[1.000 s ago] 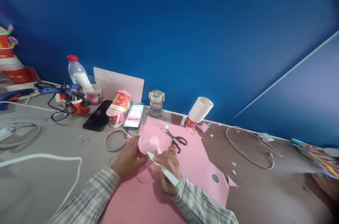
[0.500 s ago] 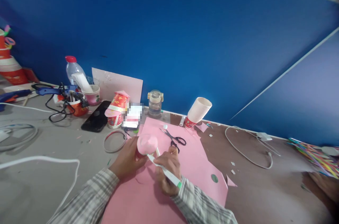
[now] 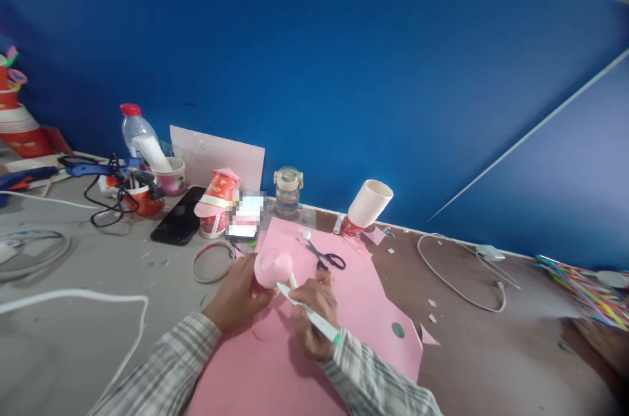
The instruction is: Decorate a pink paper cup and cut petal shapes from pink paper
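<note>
Pink round-topped craft piece point(image 3: 273, 268): in left hand point(image 3: 238, 297), above large flat pink paper sheet point(image 3: 371, 324); left fingers curled round its side. Right hand point(image 3: 319, 299): fingers pinched on slim white marker with green end point(image 3: 322, 325), tip at piece's lower edge, contact unclear. Black-handled scissors point(image 3: 317, 252) on sheet, just beyond right hand. Round grey ring point(image 3: 211, 281) near left hand. Tilted red-and-white paper cup stack point(image 3: 368, 206) farther back, by blue wall point(image 3: 314, 75).
</note>
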Motion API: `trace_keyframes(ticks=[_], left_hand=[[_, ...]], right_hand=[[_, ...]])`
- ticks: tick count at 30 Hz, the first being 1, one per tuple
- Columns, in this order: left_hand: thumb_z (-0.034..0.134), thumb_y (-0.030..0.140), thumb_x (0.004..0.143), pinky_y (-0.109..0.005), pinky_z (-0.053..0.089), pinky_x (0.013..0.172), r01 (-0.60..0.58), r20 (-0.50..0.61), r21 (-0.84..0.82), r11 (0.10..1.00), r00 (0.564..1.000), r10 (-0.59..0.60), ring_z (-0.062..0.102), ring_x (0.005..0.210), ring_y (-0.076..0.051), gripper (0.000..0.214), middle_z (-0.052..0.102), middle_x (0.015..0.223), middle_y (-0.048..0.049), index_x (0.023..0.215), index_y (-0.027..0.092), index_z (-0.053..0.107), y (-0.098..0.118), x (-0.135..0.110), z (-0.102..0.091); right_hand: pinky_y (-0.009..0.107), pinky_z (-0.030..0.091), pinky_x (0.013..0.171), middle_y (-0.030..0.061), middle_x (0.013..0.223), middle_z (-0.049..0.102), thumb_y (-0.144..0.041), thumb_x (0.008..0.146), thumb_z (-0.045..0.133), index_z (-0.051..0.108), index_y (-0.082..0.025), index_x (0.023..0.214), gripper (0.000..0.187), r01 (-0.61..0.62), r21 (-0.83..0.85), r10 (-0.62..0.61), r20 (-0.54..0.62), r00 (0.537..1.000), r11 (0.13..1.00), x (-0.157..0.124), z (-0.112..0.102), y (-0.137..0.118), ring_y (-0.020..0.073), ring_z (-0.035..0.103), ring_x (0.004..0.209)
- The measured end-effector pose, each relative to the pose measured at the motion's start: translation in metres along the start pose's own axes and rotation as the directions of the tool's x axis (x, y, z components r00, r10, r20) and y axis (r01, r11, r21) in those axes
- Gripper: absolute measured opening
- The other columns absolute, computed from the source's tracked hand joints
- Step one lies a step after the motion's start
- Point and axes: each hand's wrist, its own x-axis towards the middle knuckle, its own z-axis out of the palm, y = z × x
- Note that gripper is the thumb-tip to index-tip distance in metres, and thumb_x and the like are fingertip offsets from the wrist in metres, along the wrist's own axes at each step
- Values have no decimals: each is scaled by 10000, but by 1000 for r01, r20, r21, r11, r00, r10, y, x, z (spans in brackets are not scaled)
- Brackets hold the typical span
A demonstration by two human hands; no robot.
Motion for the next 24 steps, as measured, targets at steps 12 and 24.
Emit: trace_keyframes(ticks=[12,24], left_hand=[[653,298,543,-349,456,699,-15,-12,20,1000,1000,16,536,803,-213,354,590,858,23,880,297,543,1,1,0],[657,263,541,-362,450,733,-3,-1,-10,1000,1000,3,528,839,-218,388,583,887,18,907,302,533,-1,1,0]], right_hand=[[356,367,690,-65,528,561,-180,743,461,576,-206,762,119,-20,21,21,-9,1000,1000,0,0,0,117,520,429],[342,356,656,-55,531,582,-185,727,464,571,-207,745,111,-3,12,3,15,1000,1000,-2,-1,0,118,515,417]])
